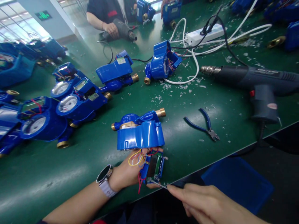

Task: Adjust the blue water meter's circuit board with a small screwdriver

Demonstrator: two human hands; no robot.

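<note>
My left hand (127,172), with a watch on its wrist, grips a blue water meter (139,130) from below near the table's front edge. A small blue module with a circuit board (154,168) hangs from the meter on yellow, red and blue wires (136,157) and rests against my fingers. My right hand (205,200) is at the bottom right, fingers pinched on a thin metal tool (158,184) whose tip touches the lower end of the module.
Several blue water meters (74,99) lie at the left and middle of the green table (93,155). Blue-handled cutters (205,126) and a dark heat gun (259,84) lie at the right. A power strip (205,32) with white cables sits behind. Another person's hand (111,28) works at the far edge.
</note>
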